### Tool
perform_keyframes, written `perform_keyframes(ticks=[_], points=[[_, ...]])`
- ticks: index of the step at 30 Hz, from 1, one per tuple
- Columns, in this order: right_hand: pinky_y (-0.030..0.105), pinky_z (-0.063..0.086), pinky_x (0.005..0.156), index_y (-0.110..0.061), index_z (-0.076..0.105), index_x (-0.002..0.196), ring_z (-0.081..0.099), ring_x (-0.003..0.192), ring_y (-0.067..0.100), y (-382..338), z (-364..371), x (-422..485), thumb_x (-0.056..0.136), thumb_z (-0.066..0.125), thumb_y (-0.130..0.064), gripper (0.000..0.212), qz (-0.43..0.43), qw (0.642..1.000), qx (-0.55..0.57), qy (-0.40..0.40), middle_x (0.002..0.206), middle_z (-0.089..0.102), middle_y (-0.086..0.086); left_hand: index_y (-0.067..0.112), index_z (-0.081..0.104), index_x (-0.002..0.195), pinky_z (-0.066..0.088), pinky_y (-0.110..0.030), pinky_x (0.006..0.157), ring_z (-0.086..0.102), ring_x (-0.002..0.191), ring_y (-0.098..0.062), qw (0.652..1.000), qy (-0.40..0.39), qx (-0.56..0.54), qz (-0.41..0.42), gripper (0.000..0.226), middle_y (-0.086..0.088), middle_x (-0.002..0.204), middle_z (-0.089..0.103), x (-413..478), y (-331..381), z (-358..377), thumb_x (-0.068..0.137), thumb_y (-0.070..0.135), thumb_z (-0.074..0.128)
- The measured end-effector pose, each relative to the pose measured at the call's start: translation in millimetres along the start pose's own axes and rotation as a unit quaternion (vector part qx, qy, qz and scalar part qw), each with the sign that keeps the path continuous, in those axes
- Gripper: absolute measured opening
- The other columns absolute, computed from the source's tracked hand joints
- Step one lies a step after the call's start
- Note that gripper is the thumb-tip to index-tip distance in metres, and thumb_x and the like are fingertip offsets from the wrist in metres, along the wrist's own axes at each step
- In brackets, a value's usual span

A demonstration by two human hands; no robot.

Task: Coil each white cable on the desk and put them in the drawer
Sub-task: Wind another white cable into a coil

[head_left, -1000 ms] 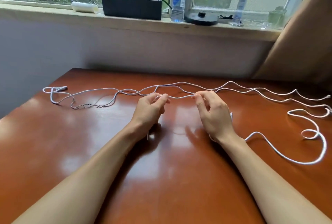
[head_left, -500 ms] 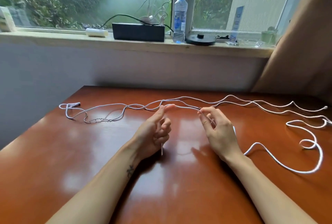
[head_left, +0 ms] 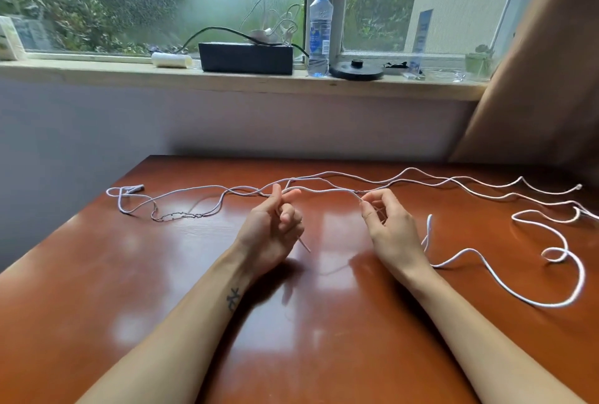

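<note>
Change: left hand (head_left: 270, 228) and right hand (head_left: 392, 228), both pinching white cable (head_left: 327, 191), moved further apart | coiling only begins

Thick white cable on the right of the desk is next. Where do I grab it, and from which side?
I'd take the thick white cable at its near end, which rises off the glossy brown desk beside the right hand. Pinch it from the right, its open side; the rest lies flat in loops.
</note>
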State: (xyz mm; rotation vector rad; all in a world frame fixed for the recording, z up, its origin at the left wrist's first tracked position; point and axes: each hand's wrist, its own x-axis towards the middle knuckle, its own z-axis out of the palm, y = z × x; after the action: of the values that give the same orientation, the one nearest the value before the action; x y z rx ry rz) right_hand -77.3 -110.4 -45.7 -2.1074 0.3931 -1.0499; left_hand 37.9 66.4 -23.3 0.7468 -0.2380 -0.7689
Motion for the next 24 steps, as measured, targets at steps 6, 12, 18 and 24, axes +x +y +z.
perform_keyframes(ticks=[6,12,18,24], points=[[0.032,0.052,0.070,-0.033,0.071,0.088,0.060,0.072,0.005,6.9,-5.1,0.0,0.090,0.071,-0.035,0.004,0.026,0.995,-0.090,-0.017,0.073,0.067,-0.014,0.017,0.068,0.109,0.015,-0.022,0.041,0.019,0.034,-0.007,0.999,-0.019,0.021,-0.016,0.041,0.004,0.045,0.028,-3.8,-2.3,1.3,0.104,0.049,0.044],[0.034,0.050,0.073,-0.042,0.073,0.100,0.064,0.083,0.016,2.4,-1.4,-4.2,0.093,0.065,-0.046,0.011,-0.029,0.977,-0.203,-0.055,0.085,0.063,-0.012,0.007,0.070,0.110,0.019,-0.024,0.040,0.020,0.034,-0.010,0.998,-0.026,-0.037,-0.033,0.042,0.004,0.045,0.033,-1.7,1.4,-3.1,0.102,0.043,0.049],[0.029,0.037,0.064,-0.041,0.077,0.101,0.057,0.074,0.012,-4.5,-0.6,-6.1,0.094,0.068,-0.044,0.013,-0.056,0.967,-0.207,-0.136,0.076,0.052,-0.010,0.002,0.069,0.107,0.028,-0.025,0.047,0.024,0.048,-0.014,0.992,-0.040,-0.121,-0.007,0.036,-0.001,0.056,0.036,2.7,3.1,-10.0,0.101,0.028,0.045],[0.029,0.040,0.065,-0.042,0.077,0.103,0.062,0.079,0.013,-15.1,5.9,-12.6,0.093,0.068,-0.048,0.016,-0.106,0.948,-0.203,-0.220,0.077,0.059,-0.011,0.007,0.068,0.108,0.033,-0.025,0.059,0.030,0.056,-0.015,0.987,-0.036,-0.154,0.018,0.025,-0.001,0.066,0.042,10.1,10.2,-18.4,0.092,0.016,0.050]])
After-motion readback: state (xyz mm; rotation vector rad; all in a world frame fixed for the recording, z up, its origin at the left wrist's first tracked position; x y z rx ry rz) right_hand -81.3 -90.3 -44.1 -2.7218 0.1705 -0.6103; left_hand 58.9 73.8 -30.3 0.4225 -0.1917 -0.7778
